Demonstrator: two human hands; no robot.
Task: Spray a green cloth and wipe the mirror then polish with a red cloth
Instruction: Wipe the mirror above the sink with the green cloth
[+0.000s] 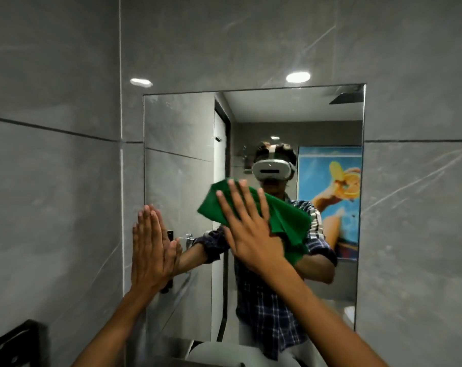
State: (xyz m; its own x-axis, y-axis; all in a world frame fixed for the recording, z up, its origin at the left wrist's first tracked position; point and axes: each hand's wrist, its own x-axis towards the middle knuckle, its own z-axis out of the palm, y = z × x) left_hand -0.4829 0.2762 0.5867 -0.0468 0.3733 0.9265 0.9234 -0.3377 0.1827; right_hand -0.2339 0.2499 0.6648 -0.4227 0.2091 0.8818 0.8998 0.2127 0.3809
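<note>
A rectangular wall mirror [176,123] hangs on grey tiles straight ahead. My right hand [248,229] lies flat, fingers spread, and presses a green cloth [285,218] against the glass near the mirror's middle. The cloth sticks out above and to the right of the hand. My left hand [150,247] is flat with fingers together, palm against the mirror's left edge, holding nothing. The red cloth and a spray bottle are not in view. The mirror reflects a person in a checked shirt with a headset.
Grey tiled walls [52,181] surround the mirror, with a corner at the left. A dark fixture [15,343] sits at the lower left. The white rim of a basin [216,353] shows below the mirror.
</note>
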